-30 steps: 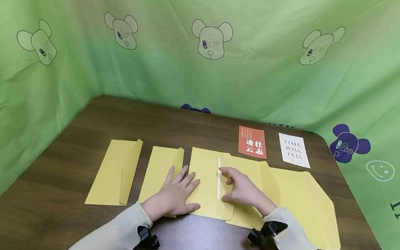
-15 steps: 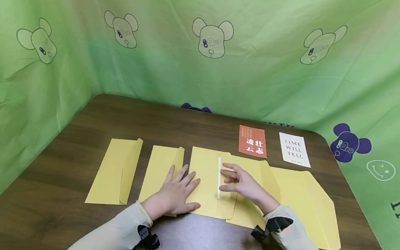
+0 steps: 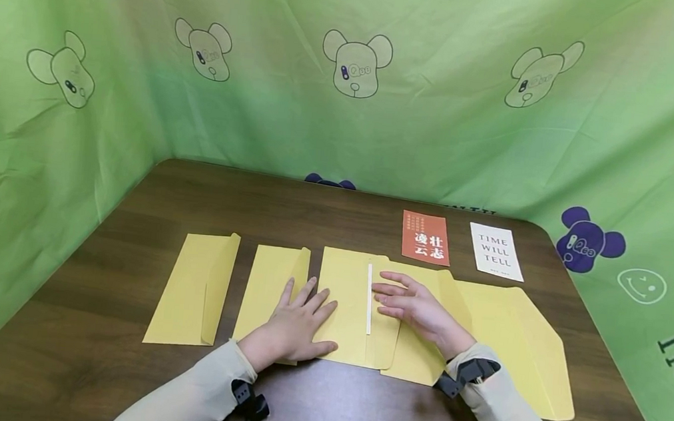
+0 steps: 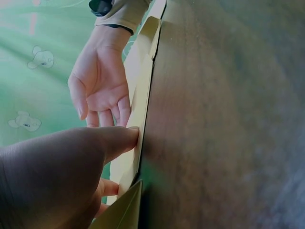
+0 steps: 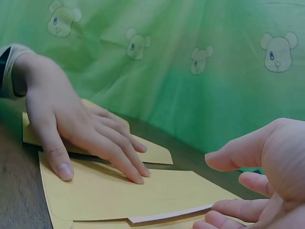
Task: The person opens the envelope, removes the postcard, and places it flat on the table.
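Note:
My left hand (image 3: 292, 328) lies spread with straight fingers, its thumb and fingertips touching the middle yellow envelope (image 3: 343, 274). Part of that hand covers the envelope to its left (image 3: 271, 271). Along the middle envelope's flap runs a narrow white strip (image 3: 368, 300). My right hand (image 3: 421, 311) hovers just right of this strip, fingers loosely extended and holding nothing. The right wrist view shows its thumb raised apart from the fingers, beside the strip's end (image 5: 171, 213). Whether a fingertip touches the strip or flap, I cannot tell.
Another yellow envelope (image 3: 185, 291) lies far left. Two more overlap on the right, the outer one (image 3: 517, 347) with its flap spread. Behind them lie a red card (image 3: 425, 238) and a white card (image 3: 496, 252) on the brown table (image 3: 98, 263). A green curtain (image 3: 261, 117) surrounds the back.
My right hand has loosened from its curved thumb-and-finger pose at the strip, spread its fingers and shifted slightly right while turning. My left hand and the envelopes look the same.

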